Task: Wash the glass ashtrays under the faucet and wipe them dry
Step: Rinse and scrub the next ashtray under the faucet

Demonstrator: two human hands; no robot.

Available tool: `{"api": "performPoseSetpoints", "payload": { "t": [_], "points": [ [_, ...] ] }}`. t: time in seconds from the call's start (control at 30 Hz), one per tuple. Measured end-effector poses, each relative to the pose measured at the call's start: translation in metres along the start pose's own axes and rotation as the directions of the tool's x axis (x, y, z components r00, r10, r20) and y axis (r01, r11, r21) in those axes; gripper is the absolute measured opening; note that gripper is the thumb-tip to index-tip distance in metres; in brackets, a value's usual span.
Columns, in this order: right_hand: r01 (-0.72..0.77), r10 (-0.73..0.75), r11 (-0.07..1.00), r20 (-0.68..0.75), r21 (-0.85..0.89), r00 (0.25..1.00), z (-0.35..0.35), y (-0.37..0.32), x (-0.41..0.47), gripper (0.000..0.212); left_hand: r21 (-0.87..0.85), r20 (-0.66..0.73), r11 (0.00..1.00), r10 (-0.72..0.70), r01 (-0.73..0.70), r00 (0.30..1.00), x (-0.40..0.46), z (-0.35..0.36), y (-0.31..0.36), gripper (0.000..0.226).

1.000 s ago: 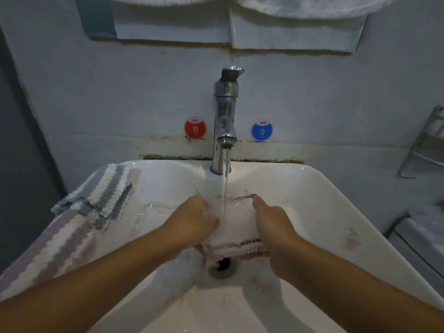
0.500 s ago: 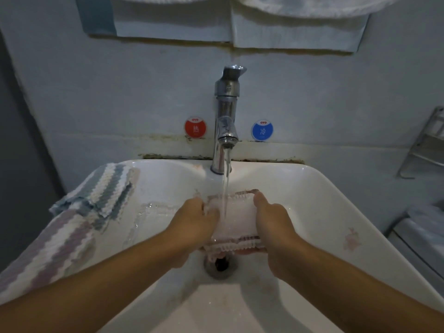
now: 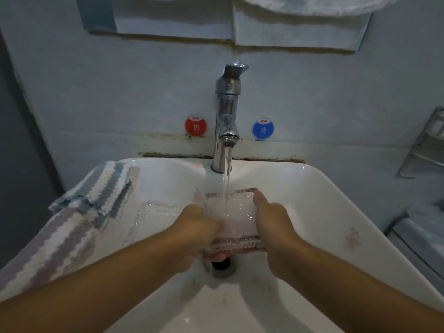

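Note:
A square clear glass ashtray (image 3: 236, 219) with ribbed edges is held over the drain, under the running stream from the chrome faucet (image 3: 227, 116). My left hand (image 3: 199, 227) grips its left side, fingers curled underneath. My right hand (image 3: 271, 219) grips its right side, thumb along the top edge. Water falls into the ashtray's middle. A second clear glass ashtray (image 3: 153, 212) lies in the white sink (image 3: 324, 200) to the left, beside my left hand.
A striped cloth (image 3: 79, 212) drapes over the sink's left rim. The drain (image 3: 222, 265) sits just below the held ashtray. Red and blue stickers flank the faucet on the wall. A metal rack (image 3: 427, 145) hangs at the right, and a white object lies below it.
Both hands have kept the ashtray under the stream and shifted it slightly, tilting it a little. Water keeps running.

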State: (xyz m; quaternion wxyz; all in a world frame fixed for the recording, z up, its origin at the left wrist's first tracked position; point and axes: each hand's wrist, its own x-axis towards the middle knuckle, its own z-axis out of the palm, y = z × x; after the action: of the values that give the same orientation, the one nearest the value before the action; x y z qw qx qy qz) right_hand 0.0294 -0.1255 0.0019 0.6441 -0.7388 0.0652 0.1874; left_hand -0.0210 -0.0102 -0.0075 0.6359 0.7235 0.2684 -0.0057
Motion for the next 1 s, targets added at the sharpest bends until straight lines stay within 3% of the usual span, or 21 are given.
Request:
{"api": "performPoseSetpoints", "payload": {
  "t": [0.23, 0.37, 0.53, 0.67, 0.8, 0.9, 1.0],
  "points": [
    [0.031, -0.032, 0.997, -0.004, -0.074, 0.999, 0.003, 0.002, 0.000, 0.045, -0.084, 0.129, 0.991, -0.094, 0.106, 0.987, 0.001, -0.003, 0.004, 0.024],
    [0.031, -0.031, 0.997, 0.004, -0.075, 1.000, 0.000, 0.000, 0.005, 0.045, -0.149, 0.099, 0.980, -0.117, 0.131, 0.988, 0.007, 0.000, 0.001, 0.032],
    [0.045, -0.019, 0.990, 0.187, -0.135, 0.982, -0.002, 0.001, 0.003, 0.021, -0.098, 0.000, 0.994, -0.040, 0.040, 0.999, 0.009, 0.000, -0.006, 0.031],
    [0.092, -0.047, 0.986, 0.306, -0.136, 0.951, 0.001, 0.011, 0.015, 0.059, -0.076, -0.077, 0.994, 0.072, -0.078, 0.994, 0.007, -0.001, -0.009, 0.033],
    [0.137, -0.113, 0.989, 0.312, -0.054, 0.943, 0.001, 0.008, 0.015, 0.040, -0.022, -0.077, 0.990, 0.134, -0.136, 0.988, 0.010, 0.000, -0.007, 0.025],
    [0.146, -0.122, 0.987, 0.287, -0.061, 0.950, 0.002, 0.010, 0.018, 0.045, 0.021, -0.030, 0.991, 0.131, -0.131, 0.991, 0.014, -0.004, -0.005, 0.035],
    [0.153, -0.127, 0.986, 0.286, -0.068, 0.950, 0.003, 0.012, 0.017, 0.042, 0.119, -0.032, 0.982, 0.150, -0.145, 0.988, 0.012, -0.008, 0.001, 0.025]
  ]
}}
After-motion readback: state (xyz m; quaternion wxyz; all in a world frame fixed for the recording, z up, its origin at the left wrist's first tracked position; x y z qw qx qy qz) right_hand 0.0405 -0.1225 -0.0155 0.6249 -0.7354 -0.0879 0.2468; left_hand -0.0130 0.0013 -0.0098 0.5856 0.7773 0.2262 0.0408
